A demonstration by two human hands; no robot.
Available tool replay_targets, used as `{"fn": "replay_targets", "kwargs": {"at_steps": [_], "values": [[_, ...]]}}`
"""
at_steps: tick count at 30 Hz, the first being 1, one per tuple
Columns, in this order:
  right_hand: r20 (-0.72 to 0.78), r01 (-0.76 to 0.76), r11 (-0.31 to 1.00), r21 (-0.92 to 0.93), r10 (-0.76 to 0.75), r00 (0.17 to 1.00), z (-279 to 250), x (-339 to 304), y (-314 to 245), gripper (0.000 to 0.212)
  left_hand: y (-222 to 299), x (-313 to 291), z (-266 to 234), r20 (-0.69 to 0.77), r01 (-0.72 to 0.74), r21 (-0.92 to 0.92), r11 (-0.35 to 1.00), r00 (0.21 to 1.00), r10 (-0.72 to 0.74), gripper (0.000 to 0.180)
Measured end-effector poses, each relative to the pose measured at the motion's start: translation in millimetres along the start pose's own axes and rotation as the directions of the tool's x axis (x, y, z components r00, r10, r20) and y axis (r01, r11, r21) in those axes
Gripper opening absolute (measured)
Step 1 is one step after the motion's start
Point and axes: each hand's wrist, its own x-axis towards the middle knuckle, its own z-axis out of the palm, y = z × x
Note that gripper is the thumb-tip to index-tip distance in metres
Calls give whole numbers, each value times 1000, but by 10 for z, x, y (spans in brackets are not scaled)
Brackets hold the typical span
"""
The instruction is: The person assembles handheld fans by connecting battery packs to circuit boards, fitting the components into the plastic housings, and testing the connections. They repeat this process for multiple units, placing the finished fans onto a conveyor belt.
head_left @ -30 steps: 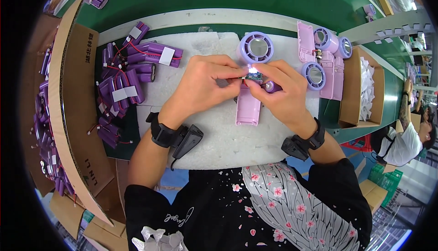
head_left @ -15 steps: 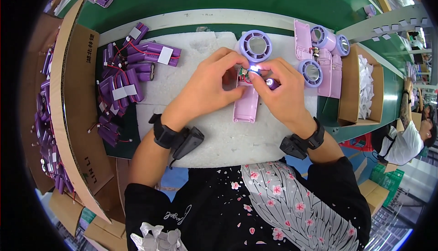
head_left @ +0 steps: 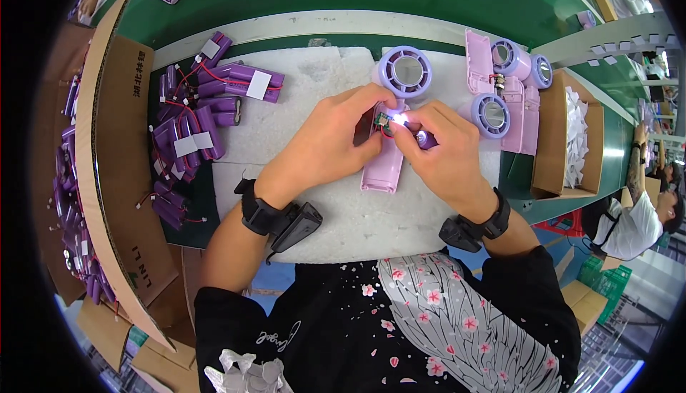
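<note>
In the middle lies a handheld fan [head_left: 409, 71] with a lilac round head and an opened pink handle shell [head_left: 382, 169]. A small green circuit board [head_left: 383, 121] with a red wire sits in the upper handle, and a bright white light shines beside it. My left hand [head_left: 336, 132] is closed around the handle, forefinger near the neck and thumb at its left edge. My right hand [head_left: 446, 143] is closed on a purple battery [head_left: 426, 139], whose end shows between the fingers. Its thumb and forefinger pinch by the light, hiding what they touch there.
Purple battery packs [head_left: 189, 125] with red wires lie at left, next to a cardboard box [head_left: 118, 171] of more. Other fans [head_left: 491, 116] and pink shells [head_left: 520, 118] lie at right. Beyond stands a box of white pieces [head_left: 577, 139]. A co-worker [head_left: 636, 225] is far right.
The fan has shifted slightly, its head to the right and its handle's lower end to the left. My hands stay at the board; more of it shows now.
</note>
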Motion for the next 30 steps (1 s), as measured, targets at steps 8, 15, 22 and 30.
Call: {"fn": "replay_targets", "kwargs": {"at_steps": [8, 15, 22, 30], "values": [[-12, 79, 993, -90, -80, 997, 0, -15, 20, 15, 28, 16, 9, 3, 33, -2, 999, 999, -33, 35], [-3, 47, 994, -96, -48, 999, -1, -5, -6, 17, -18, 22, 0, 35, 94, -63, 994, 995, -92, 34], [1, 44, 995, -90, -44, 999, -18, -13, -16, 18, -10, 13, -31, 89, 172, -98, 980, 983, -163, 33], [16, 68, 986, -155, -67, 998, -30, -14, -19, 18, -77, 5, -31, 86, 111, -287, 951, 992, -89, 35]]}}
